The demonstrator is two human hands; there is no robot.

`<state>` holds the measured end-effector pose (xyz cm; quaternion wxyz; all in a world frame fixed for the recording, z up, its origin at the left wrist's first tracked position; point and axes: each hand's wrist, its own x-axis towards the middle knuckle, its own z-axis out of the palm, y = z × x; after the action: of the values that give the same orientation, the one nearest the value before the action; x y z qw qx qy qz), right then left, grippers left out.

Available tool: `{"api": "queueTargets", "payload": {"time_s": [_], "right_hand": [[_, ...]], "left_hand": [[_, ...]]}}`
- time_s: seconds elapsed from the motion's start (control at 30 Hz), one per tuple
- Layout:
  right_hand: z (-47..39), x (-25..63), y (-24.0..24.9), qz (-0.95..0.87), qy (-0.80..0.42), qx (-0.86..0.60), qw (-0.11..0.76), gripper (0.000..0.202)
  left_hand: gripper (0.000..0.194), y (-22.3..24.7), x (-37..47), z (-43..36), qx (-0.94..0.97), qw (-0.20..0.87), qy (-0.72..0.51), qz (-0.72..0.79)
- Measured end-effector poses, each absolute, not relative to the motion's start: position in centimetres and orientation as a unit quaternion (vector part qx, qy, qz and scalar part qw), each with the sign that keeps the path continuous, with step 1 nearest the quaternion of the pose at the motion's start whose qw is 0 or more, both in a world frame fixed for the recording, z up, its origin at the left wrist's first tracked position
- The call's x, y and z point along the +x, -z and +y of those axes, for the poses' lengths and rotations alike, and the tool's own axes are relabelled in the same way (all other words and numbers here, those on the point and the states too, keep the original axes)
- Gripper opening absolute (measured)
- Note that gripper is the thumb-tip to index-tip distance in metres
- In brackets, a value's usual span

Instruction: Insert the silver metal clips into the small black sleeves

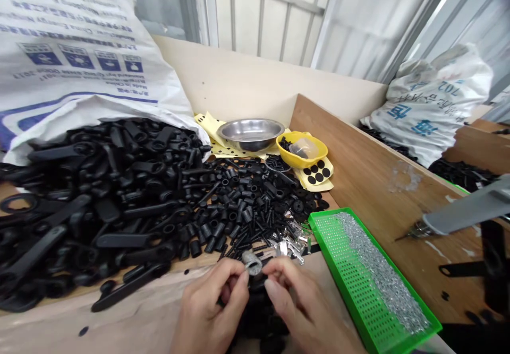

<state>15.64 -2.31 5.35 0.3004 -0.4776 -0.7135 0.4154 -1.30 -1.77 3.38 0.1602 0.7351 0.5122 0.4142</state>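
Note:
My left hand point(217, 303) is closed in a pinch, thumb against index finger; whatever is between the tips is too small to make out. Right beside those fingertips is a grey, rough-looking hollow cylinder point(252, 262). My right hand point(298, 303) faces it with thumb and index curled inward at a dark part, which I cannot identify. Dark objects point(258, 309) lie between and below both hands, largely hidden. Just beyond my fingers are small shiny metal clips point(292, 240), black screws point(255, 237) and short black tubes point(215, 229).
A large heap of black plastic handles point(119, 184) spills from a white sack point(79, 51) at left. Behind are a steel bowl point(251, 131) and a yellow basket point(303, 155). At right, a green tray point(342, 285) holds small metal pieces; a power screwdriver point(458, 213) juts in.

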Motion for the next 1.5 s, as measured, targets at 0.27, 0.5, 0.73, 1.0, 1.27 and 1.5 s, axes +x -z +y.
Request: {"api": "queueTargets", "payload": {"time_s": [0.27,0.5,0.73,1.0,1.27,1.5], "right_hand": [[-1.2,13.8,-3.2,-0.503,-0.649,-0.411,0.396,0.031],[-1.6,14.9,-4.1,-0.722,-0.349,-0.465,0.376,0.012],[-1.3,15.4,-4.5,-0.818,-0.086,-0.488,0.291,0.016],[-1.0,15.6,-4.5,-0.83,-0.049,-0.497,0.249,0.02],[-0.1,15.2,-4.8,-0.657,-0.525,-0.422,0.338,0.016],[-0.9,12.6,-3.8,-0.451,-0.669,-0.376,0.456,0.024]], "left_hand": [[0.019,-2.7,-0.4,-3.0,0.8,0.111,-0.428,0.405],[0.012,-3.1,-0.8,-2.7,0.815,0.1,-0.39,0.417],[0.029,-4.0,-0.3,-1.9,0.833,-0.051,-0.374,0.404],[0.032,-4.1,1.1,-2.2,0.844,-0.013,-0.363,0.394],[0.02,-4.0,1.0,-2.9,0.814,-0.125,-0.408,0.394],[0.025,-2.0,0.1,-2.7,0.834,-0.127,-0.363,0.396]]}}
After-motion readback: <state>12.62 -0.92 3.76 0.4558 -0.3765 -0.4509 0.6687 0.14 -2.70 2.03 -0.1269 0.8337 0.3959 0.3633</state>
